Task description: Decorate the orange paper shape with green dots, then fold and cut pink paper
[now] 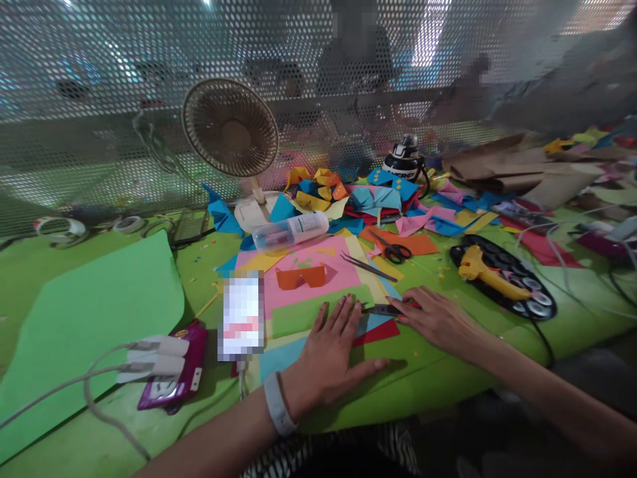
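Left forearm (223, 428), foremost. Left fingers (336, 320): mine, spread flat on green paper (293, 320), gripping nothing. Right fingers (414, 322): mine, bent over red-handled tool (382, 309), hold unclear. Tool between my hands, nearer the right, lengthwise crosswise, tip leftward.

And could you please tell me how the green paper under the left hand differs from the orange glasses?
The green paper looks like a plain strip, while the orange glasses have a shaped outline with a nose notch. The green paper is longer than the orange glasses. The left hand rests on the green paper, but no hand touches the orange glasses. Both lie at least partly over the pink sheet.
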Motion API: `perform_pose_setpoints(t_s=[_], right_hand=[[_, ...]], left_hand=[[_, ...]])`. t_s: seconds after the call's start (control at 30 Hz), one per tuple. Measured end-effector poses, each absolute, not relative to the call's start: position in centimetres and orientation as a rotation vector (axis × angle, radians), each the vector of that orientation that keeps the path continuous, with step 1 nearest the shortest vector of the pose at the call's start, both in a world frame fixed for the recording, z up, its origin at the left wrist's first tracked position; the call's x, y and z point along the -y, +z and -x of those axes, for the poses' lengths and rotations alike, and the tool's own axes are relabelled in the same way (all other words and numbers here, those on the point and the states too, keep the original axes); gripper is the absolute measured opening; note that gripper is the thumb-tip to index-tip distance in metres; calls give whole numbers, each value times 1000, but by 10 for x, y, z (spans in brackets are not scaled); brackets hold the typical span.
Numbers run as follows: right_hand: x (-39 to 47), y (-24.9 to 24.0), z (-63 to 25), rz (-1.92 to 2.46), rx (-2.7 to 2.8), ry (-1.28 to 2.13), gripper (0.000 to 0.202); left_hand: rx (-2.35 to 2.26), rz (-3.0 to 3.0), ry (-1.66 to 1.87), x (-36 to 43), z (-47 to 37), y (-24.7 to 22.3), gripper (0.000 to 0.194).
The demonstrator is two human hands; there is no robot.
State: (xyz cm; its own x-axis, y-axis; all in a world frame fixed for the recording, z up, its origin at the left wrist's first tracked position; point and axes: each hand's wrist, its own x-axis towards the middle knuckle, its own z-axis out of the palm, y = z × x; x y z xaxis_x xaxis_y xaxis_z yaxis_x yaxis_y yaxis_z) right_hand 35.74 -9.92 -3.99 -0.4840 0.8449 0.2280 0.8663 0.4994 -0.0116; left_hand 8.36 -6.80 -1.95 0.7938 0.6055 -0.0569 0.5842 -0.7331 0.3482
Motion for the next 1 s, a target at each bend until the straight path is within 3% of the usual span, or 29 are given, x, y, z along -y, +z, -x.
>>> perform_pose_setpoints(t_s=[1.0], right_hand=[[98,-35,-335,1455,2605,-220,36]], left_hand=[[-951,-2700,126,76,-55,-28,88]])
